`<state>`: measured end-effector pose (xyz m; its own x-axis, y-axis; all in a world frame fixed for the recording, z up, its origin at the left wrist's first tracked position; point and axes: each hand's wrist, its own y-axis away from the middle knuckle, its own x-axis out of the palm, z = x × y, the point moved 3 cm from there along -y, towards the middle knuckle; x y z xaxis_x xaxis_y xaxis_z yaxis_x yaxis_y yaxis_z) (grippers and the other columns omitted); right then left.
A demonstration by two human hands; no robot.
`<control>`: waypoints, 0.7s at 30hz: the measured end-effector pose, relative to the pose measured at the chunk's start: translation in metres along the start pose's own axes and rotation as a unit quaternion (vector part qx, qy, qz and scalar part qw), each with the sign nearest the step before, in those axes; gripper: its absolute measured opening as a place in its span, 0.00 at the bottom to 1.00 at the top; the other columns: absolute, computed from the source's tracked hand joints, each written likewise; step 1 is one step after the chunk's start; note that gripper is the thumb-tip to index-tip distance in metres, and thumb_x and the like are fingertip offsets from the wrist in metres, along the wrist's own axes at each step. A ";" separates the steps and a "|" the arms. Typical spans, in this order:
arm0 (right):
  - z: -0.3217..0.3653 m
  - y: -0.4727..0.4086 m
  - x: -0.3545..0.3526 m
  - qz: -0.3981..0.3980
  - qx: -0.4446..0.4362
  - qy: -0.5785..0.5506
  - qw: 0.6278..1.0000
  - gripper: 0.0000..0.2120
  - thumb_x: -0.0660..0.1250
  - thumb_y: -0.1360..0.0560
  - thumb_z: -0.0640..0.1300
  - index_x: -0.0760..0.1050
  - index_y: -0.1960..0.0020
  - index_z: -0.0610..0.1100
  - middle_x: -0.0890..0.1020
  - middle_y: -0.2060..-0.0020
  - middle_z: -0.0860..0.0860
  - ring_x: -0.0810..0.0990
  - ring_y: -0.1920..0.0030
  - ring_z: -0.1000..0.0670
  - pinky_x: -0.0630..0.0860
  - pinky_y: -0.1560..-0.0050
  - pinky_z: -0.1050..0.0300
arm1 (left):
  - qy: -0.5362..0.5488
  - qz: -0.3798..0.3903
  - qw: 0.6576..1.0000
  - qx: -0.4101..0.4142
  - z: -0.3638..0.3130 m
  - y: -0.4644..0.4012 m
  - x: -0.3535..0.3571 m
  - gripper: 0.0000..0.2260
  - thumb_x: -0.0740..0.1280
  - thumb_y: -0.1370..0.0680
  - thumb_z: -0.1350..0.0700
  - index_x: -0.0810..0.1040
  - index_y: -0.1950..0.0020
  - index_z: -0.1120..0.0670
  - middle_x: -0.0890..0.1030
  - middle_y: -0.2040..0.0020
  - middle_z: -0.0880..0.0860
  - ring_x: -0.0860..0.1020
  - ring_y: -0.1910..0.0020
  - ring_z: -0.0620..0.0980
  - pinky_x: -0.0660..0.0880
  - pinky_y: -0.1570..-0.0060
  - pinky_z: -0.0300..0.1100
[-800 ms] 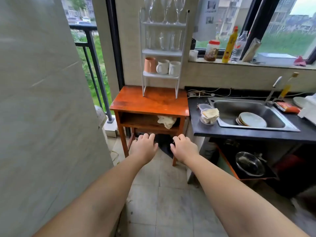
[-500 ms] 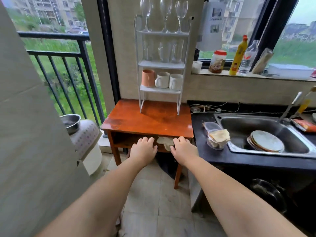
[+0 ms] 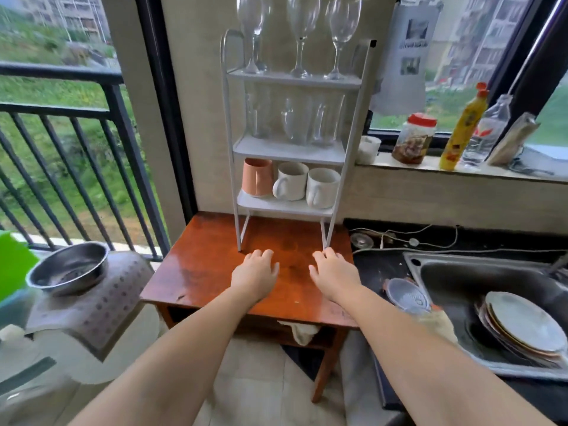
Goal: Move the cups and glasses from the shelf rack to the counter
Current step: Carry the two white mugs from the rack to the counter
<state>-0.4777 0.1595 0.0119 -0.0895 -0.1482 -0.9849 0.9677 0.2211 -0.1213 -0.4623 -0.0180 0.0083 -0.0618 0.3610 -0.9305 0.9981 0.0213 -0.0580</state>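
Our empty hands before the rack
Left hand (image 3: 256, 276) and right hand (image 3: 333, 275) spread wide over the table (image 3: 196, 272); mugs (image 3: 290, 185) sit above on the shelf rack (image 3: 285, 204).

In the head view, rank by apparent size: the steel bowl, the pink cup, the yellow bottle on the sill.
1. steel bowl, clearly largest, though it is also nearest the camera.
2. yellow bottle and pink cup: the bottle is taller, the cup wider; too close to rank.
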 end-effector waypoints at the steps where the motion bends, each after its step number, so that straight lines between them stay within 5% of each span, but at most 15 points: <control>1: 0.000 -0.014 0.001 -0.007 0.007 -0.007 1.000 0.17 0.53 0.20 0.52 0.69 0.36 0.46 0.73 0.40 0.47 0.73 0.41 0.43 0.72 0.53 0.53 | 0.006 -0.006 1.000 0.005 0.001 -0.017 -0.001 0.19 0.54 0.20 0.46 0.67 0.31 0.51 0.75 0.37 0.54 0.72 0.37 0.55 0.74 0.48 0.51; 12: 0.002 -0.139 -0.008 -0.091 0.194 -0.169 0.962 0.23 0.56 0.20 0.48 0.61 0.27 0.45 0.71 0.34 0.43 0.70 0.35 0.40 0.75 0.47 0.48 | 0.136 -0.019 0.990 0.018 0.005 -0.173 -0.022 0.24 0.57 0.20 0.49 0.58 0.26 0.54 0.68 0.29 0.56 0.76 0.40 0.58 0.74 0.56 0.49; 17: -0.002 -0.171 -0.004 -0.119 0.261 -0.327 0.901 0.23 0.58 0.21 0.50 0.63 0.28 0.46 0.74 0.39 0.43 0.75 0.40 0.41 0.74 0.45 0.49 | 0.228 -0.030 0.973 0.007 -0.006 -0.203 -0.018 0.22 0.59 0.21 0.52 0.61 0.28 0.55 0.69 0.31 0.58 0.73 0.38 0.59 0.74 0.46 0.50; 21: -0.007 -0.193 0.004 -0.076 0.318 -0.490 0.808 0.16 0.58 0.23 0.52 0.73 0.42 0.43 0.76 0.52 0.45 0.76 0.49 0.43 0.74 0.48 0.49 | 0.298 -0.014 0.954 -0.038 -0.012 -0.229 -0.019 0.17 0.58 0.20 0.54 0.68 0.32 0.59 0.75 0.37 0.60 0.75 0.42 0.60 0.74 0.46 0.50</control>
<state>-0.6663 0.1227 0.0311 -0.2902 -0.8880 -0.3567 0.9166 -0.3651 0.1632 -0.6900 -0.0187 0.0440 -0.0996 0.8252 -0.5560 0.9946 0.0980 -0.0327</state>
